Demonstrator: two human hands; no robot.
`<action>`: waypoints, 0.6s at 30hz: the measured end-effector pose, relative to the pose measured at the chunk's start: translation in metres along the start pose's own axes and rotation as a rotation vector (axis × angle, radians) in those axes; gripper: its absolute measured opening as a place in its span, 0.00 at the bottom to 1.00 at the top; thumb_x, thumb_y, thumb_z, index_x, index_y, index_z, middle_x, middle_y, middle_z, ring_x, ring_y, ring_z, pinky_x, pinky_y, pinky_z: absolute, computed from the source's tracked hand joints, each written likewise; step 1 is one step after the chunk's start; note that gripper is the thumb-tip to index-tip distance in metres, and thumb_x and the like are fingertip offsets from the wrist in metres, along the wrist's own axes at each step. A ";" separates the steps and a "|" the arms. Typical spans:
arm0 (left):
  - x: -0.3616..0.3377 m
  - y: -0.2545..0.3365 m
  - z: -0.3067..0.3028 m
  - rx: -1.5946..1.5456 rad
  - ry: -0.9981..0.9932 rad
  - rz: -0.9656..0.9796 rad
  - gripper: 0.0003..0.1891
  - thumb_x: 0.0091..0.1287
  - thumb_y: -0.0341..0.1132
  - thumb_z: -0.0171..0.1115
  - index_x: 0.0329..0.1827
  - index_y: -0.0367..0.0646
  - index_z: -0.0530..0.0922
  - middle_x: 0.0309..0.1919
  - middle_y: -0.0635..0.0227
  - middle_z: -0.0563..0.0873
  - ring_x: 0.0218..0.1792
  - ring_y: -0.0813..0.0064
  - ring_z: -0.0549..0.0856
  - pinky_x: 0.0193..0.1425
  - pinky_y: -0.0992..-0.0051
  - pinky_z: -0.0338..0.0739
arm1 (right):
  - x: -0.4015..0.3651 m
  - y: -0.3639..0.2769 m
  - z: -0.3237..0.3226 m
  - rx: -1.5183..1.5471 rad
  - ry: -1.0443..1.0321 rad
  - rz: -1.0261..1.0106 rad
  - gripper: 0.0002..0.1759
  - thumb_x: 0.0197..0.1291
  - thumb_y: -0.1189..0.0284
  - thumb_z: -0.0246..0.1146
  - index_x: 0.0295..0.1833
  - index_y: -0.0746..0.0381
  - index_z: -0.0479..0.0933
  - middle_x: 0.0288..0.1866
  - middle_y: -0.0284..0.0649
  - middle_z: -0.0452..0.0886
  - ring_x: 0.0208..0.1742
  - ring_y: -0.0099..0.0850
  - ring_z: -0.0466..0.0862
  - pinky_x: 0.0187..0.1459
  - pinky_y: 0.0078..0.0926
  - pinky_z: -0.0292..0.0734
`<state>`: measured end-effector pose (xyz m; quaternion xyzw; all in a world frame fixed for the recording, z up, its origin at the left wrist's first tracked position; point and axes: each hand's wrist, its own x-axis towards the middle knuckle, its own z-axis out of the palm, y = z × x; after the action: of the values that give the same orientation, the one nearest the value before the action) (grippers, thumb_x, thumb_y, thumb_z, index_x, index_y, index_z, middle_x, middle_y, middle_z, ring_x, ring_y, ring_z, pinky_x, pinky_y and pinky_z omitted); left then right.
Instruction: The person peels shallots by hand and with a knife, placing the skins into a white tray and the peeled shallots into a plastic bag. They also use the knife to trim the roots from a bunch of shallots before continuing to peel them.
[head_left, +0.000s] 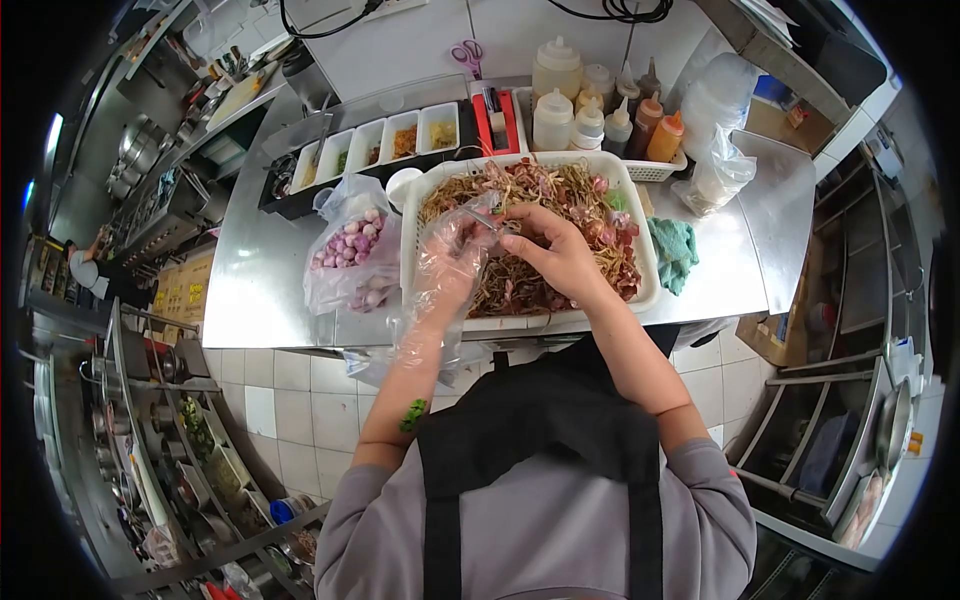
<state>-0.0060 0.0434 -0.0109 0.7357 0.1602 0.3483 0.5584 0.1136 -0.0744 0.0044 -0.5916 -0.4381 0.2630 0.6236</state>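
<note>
Both hands meet over a white plastic basket (648,262) heaped with dry shallot skins and stalks (540,285). My left hand (452,255), in a loose clear plastic glove, has its fingers curled; what they hold is hidden. My right hand (552,250) is bare, thumb and forefinger closed on a thin grey metal piece that looks like a small knife (482,219). It points toward the left fingers. Left of the basket, a clear plastic bag (325,285) holds peeled purple shallots (348,243).
Squeeze bottles (553,122) stand behind the basket, beside a red holder (512,125). White trays of chopped ingredients (370,142) line the back left. A green cloth (674,255) and a tied plastic bag (722,172) lie at right. Another person (88,268) is far left.
</note>
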 end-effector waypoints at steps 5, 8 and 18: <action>-0.004 -0.002 0.008 0.178 0.016 0.036 0.12 0.64 0.29 0.60 0.49 0.37 0.78 0.42 0.65 0.83 0.40 0.77 0.81 0.46 0.75 0.76 | 0.004 0.009 0.007 -0.035 0.103 -0.081 0.14 0.59 0.71 0.64 0.48 0.64 0.72 0.26 0.30 0.71 0.28 0.19 0.67 0.32 0.19 0.67; -0.004 0.021 0.014 -0.202 -0.008 -0.121 0.11 0.67 0.29 0.57 0.51 0.37 0.77 0.42 0.65 0.82 0.40 0.78 0.81 0.46 0.76 0.77 | 0.002 -0.011 -0.005 0.212 0.000 0.059 0.09 0.61 0.71 0.62 0.43 0.63 0.71 0.24 0.31 0.70 0.21 0.17 0.66 0.23 0.17 0.62; 0.002 -0.001 0.014 -0.850 0.158 -0.401 0.15 0.67 0.29 0.57 0.56 0.35 0.74 0.44 0.64 0.82 0.41 0.77 0.82 0.46 0.81 0.78 | 0.007 0.014 0.018 -0.011 0.155 -0.176 0.10 0.57 0.72 0.66 0.40 0.65 0.75 0.23 0.33 0.73 0.23 0.21 0.68 0.26 0.19 0.66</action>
<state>0.0055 0.0352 -0.0134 0.3678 0.1843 0.3235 0.8521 0.1045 -0.0574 -0.0088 -0.5728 -0.4403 0.1581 0.6731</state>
